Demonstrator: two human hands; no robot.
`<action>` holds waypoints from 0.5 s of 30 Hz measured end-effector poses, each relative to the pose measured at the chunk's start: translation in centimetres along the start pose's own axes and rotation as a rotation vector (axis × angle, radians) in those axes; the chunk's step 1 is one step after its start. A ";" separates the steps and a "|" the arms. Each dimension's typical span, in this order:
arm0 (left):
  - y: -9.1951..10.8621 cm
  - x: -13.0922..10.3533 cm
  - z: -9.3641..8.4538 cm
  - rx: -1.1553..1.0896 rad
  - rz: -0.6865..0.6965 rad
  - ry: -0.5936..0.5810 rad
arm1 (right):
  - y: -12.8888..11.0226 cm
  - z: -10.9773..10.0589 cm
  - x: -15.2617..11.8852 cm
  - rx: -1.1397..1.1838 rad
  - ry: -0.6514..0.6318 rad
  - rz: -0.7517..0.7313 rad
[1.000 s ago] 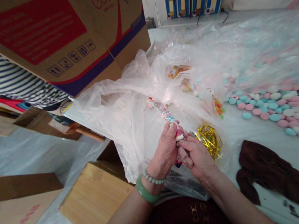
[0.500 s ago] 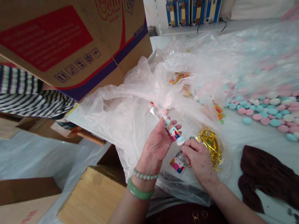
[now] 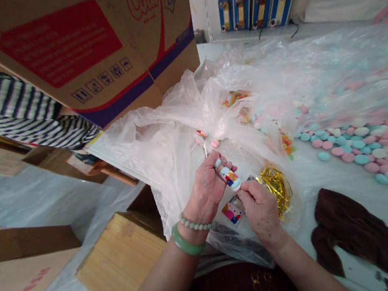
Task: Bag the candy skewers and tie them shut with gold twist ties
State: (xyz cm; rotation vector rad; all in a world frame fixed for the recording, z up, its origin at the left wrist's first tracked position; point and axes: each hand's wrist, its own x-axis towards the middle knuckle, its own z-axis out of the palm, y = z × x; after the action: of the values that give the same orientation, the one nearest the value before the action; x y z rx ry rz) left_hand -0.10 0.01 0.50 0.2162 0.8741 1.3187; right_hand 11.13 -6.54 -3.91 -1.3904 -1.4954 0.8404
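Observation:
In my left hand, palm up, lies a small clear candy packet printed with coloured balloon-like shapes. Pale blue and white candies show inside it. My right hand pinches the packet's lower right end between thumb and fingertips. Below it, a flat packet with the same print rests on the plastic sheet. Beside my right hand is a bundle of gold twist ties. A few pink and blue candies sit just beyond my left fingertips.
Many pink, blue and white candies spread at the right, partly under clear plastic. A dark brown cloth lies at the right. A large cola carton stands at the left, in front of striped fabric. Open cardboard boxes are below.
The packet has turned slightly in my left hand, and its clear upper end looks narrower. Candies behind it now show more plainly. My right hand still pinches the lower end.

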 end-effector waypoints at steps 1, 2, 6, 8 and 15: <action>-0.1 -0.1 0.1 0.023 0.020 -0.002 | -0.2 0.1 0.3 0.143 -0.025 0.123; -0.2 -0.2 0.1 0.049 0.038 -0.001 | -0.5 0.2 0.5 0.298 -0.060 0.260; -0.5 -0.3 -0.1 0.122 0.043 0.039 | -1.2 0.3 1.5 0.884 -0.224 0.768; -0.6 -0.3 -0.4 0.138 0.018 0.068 | -1.1 0.4 1.7 1.108 -0.336 0.942; -1.1 -0.6 -0.6 0.136 -0.092 0.071 | -0.4 1.2 1.6 1.412 -0.495 1.056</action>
State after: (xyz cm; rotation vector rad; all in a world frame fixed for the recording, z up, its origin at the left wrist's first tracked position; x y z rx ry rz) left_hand 0.31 -1.01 -0.31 0.2340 1.0236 1.1885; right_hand 9.93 -4.92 -3.74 -0.7081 -0.0001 2.3586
